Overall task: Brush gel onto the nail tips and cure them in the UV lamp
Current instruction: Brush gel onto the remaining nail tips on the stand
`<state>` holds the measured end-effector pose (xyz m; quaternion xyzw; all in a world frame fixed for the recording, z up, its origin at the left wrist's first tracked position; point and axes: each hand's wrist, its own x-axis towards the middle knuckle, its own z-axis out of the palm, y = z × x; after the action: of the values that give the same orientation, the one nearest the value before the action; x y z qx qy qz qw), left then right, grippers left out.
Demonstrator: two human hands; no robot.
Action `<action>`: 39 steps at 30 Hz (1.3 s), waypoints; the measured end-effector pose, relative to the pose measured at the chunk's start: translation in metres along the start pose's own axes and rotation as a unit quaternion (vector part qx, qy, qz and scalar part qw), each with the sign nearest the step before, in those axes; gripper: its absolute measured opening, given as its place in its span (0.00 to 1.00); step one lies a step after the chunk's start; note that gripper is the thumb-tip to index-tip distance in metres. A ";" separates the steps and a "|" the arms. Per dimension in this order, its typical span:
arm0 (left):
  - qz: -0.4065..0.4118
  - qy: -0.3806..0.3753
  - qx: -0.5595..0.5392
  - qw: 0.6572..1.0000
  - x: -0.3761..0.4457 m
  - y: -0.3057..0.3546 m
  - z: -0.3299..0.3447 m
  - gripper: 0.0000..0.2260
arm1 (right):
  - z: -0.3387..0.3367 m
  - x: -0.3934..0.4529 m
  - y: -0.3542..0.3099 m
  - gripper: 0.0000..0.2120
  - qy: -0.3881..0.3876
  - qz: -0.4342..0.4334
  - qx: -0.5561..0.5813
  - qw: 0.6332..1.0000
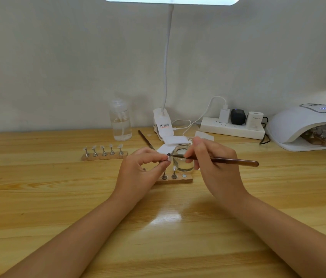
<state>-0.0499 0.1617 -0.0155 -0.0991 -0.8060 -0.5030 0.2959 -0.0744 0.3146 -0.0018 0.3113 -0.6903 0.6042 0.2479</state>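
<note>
I judge I'm mid-brushing: my left hand point(148, 165) pinches a nail tip point(168, 158) above the counter point(58, 197), my right hand point(208, 157) grips the brush point(218, 159) touching it; next, the UV lamp point(308, 125) far right.

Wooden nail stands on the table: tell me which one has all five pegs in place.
The far-left wooden stand, left of the left hand; the near stand, between the hands, shows an empty socket.

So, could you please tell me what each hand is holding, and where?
Left hand pinches a nail tip at fingertip level; right hand grips the brush near its bristle end.
</note>
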 end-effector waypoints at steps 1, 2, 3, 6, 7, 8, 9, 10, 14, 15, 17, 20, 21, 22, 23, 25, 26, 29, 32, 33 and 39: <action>0.000 -0.001 0.000 1.000 0.000 0.000 0.000 0.10 | 0.000 0.000 -0.001 0.17 0.001 0.006 0.016 1.000; 0.002 -0.002 0.003 1.000 0.000 0.000 0.000 0.11 | 0.000 0.000 -0.001 0.18 0.007 0.014 0.040 0.999; 0.006 -0.002 0.006 1.000 0.000 0.000 0.000 0.11 | 0.000 0.000 -0.002 0.19 0.015 0.021 0.062 0.998; 0.007 -0.001 0.007 1.000 0.000 0.000 0.000 0.10 | -0.001 0.000 -0.001 0.18 0.031 0.028 0.057 0.997; 0.007 0.000 0.008 1.000 0.000 0.001 0.000 0.11 | -0.001 0.000 -0.001 0.18 0.028 0.028 0.043 0.998; 0.007 0.001 0.010 1.000 0.000 0.001 0.000 0.11 | -0.001 0.000 -0.001 0.18 0.021 0.028 0.029 0.999; 0.007 0.002 0.012 1.000 0.000 0.001 0.000 0.11 | -0.001 0.001 -0.001 0.18 0.013 0.029 0.020 0.999; 0.006 0.002 0.013 1.000 0.000 0.001 0.000 0.11 | -0.001 0.001 -0.002 0.18 0.008 0.030 0.019 0.999; 0.007 0.000 0.015 1.000 0.000 0.001 0.000 0.11 | -0.001 0.000 -0.003 0.20 0.027 0.038 0.071 0.996; 0.006 0.002 0.014 1.000 0.000 0.000 0.000 0.11 | -0.001 0.000 -0.003 0.20 0.033 0.040 0.073 0.996; 0.005 0.005 0.010 1.000 0.000 0.000 0.000 0.11 | -0.001 0.000 -0.003 0.20 0.033 0.048 0.052 0.997; 0.009 0.007 0.010 1.000 0.001 0.000 0.001 0.11 | 0.000 0.000 -0.003 0.17 0.012 0.056 0.028 0.998; 0.008 0.006 0.010 1.000 0.001 0.000 0.000 0.12 | 0.000 0.000 -0.004 0.18 0.010 0.056 0.033 0.998; 0.008 0.004 0.011 1.000 0.001 0.000 0.000 0.12 | 0.000 0.000 -0.004 0.19 0.011 0.057 0.045 0.997; 0.009 0.002 0.012 1.000 0.001 0.000 0.000 0.12 | -0.001 0.000 -0.004 0.19 0.014 0.058 0.061 0.996; 0.011 0.001 0.014 1.000 0.000 -0.001 -0.001 0.12 | -0.001 0.000 -0.004 0.21 0.027 0.058 0.080 0.995; 0.011 0.002 0.015 1.000 0.000 -0.001 0.000 0.12 | -0.001 0.000 -0.004 0.21 0.034 0.058 0.078 0.995; 0.006 0.004 0.014 1.000 0.000 0.000 0.000 0.12 | -0.001 0.000 -0.003 0.19 0.033 0.066 0.049 0.996; 0.004 0.003 0.015 1.000 0.000 0.000 0.000 0.12 | 0.001 0.000 -0.003 0.18 0.026 0.077 0.051 0.995; 0.005 0.002 0.014 1.000 0.000 0.000 0.000 0.12 | 0.001 0.000 -0.004 0.19 0.029 0.076 0.062 0.995; 0.005 0.002 0.020 1.000 0.000 -0.001 -0.001 0.12 | 0.000 0.001 -0.003 0.19 0.041 0.081 0.056 0.994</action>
<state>-0.0503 0.1606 -0.0159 -0.0963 -0.8148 -0.4855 0.3019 -0.0731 0.3147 0.0012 0.2424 -0.6672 0.6727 0.2086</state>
